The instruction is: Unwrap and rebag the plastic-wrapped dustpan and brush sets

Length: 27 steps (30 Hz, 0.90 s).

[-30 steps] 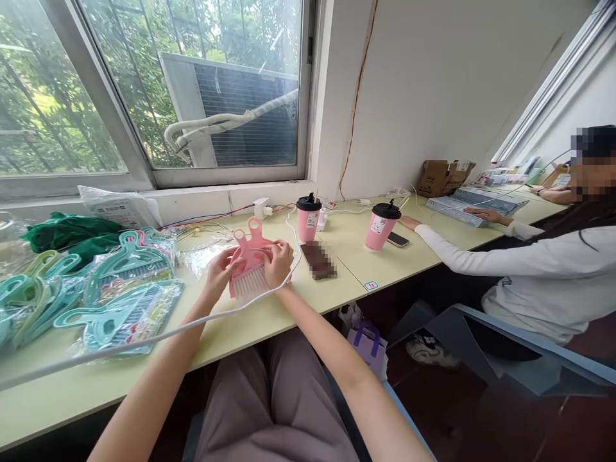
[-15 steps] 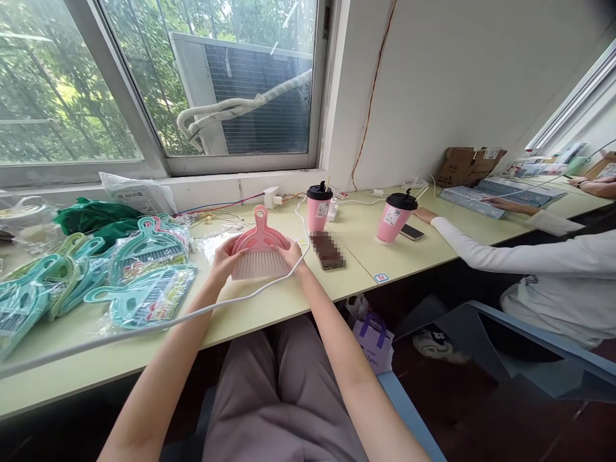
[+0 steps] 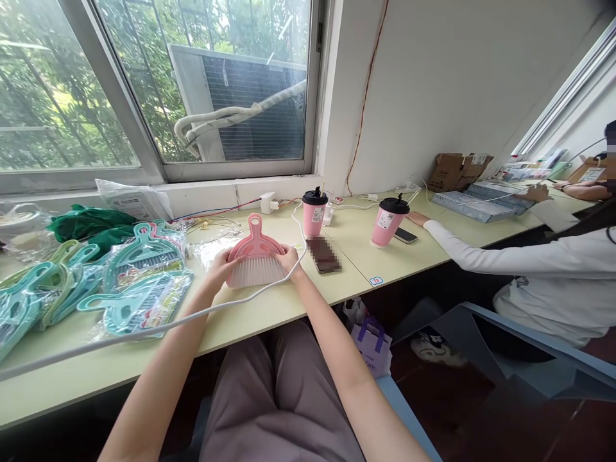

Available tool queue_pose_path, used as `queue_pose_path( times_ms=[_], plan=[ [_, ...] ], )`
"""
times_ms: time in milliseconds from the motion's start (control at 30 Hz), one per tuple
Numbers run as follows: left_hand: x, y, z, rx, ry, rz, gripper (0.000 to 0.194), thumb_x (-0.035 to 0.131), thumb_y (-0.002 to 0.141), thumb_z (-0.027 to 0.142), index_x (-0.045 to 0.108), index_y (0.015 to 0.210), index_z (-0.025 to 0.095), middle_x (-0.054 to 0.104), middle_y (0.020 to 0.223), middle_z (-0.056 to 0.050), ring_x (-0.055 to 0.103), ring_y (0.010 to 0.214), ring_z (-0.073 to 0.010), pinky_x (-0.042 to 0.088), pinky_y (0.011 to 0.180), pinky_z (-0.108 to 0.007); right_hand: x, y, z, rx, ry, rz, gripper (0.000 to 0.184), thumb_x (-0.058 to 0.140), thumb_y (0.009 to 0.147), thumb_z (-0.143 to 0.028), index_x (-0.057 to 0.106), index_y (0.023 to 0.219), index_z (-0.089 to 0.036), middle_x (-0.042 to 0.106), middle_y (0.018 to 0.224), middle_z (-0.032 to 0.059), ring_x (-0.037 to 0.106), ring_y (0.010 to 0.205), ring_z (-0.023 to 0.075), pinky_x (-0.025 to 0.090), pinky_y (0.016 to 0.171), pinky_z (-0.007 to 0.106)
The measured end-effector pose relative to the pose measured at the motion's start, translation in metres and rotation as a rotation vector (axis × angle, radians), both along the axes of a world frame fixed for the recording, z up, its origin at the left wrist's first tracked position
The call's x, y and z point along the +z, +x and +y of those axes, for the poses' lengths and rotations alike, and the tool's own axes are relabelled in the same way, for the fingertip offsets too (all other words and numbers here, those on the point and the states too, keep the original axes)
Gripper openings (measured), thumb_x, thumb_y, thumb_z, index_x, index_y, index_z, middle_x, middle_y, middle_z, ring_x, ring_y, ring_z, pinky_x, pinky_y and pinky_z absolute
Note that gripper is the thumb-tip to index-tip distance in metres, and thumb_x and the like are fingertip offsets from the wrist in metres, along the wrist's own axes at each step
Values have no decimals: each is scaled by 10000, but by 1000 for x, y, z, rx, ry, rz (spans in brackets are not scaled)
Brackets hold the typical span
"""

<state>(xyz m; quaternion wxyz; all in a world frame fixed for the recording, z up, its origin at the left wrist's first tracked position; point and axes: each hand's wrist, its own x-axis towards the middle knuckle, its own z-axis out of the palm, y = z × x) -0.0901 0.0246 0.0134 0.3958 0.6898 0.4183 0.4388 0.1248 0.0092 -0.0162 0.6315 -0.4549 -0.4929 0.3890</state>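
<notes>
A small pink brush and dustpan set lies on the pale green desk in front of me, its round-holed handle pointing toward the window and its white bristles toward me. My left hand grips its left edge, my right hand its right edge, fingers curled on it. A white cable crosses my forearms.
Several teal brush sets in clear bags pile at the left, with green cloth behind. Two pink cups, a phone and a charger stand to the right. A person in a white sleeve sits at the right.
The pink set went from tilted upright in my hands to lying flat on the desk, with both hands moved out to its sides. The view shifted slightly.
</notes>
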Motion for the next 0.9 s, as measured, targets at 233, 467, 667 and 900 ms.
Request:
queue_pose_path(
  times_ms=[233, 467, 667, 900],
  plan=[
    [2, -2, -2, 1, 10, -19, 586, 766, 658, 573, 734, 1035, 125, 698, 895, -85, 607, 836, -248, 445, 638, -291, 5, 0, -2, -25, -17, -83, 359, 745, 630, -478, 716, 818, -173, 677, 703, -3, 569, 673, 149, 462, 658, 268],
    [-3, -4, 1, -20, 12, -15, 580, 761, 683, 555, 721, 1074, 128, 702, 965, -98, 620, 900, -268, 477, 708, -321, 2, -5, -5, -34, 13, -76, 355, 757, 652, -410, 696, 906, -168, 740, 884, 52, 651, 828, 197, 505, 798, 324],
    [-1, -8, -5, -64, -6, -76, 569, 773, 674, 529, 710, 1071, 126, 708, 989, -100, 636, 927, -286, 488, 763, -351, -3, -10, -4, 76, 78, 39, 444, 699, 756, -497, 700, 1052, -166, 742, 1098, 119, 679, 1038, 243, 514, 933, 390],
    [-7, -4, -6, -89, -49, -106, 537, 754, 719, 502, 702, 1106, 134, 709, 1054, -100, 630, 991, -291, 471, 820, -357, -5, -5, -6, 88, 95, 53, 475, 662, 788, -567, 714, 1017, -154, 756, 1017, 130, 699, 944, 250, 527, 885, 409]
  ],
)
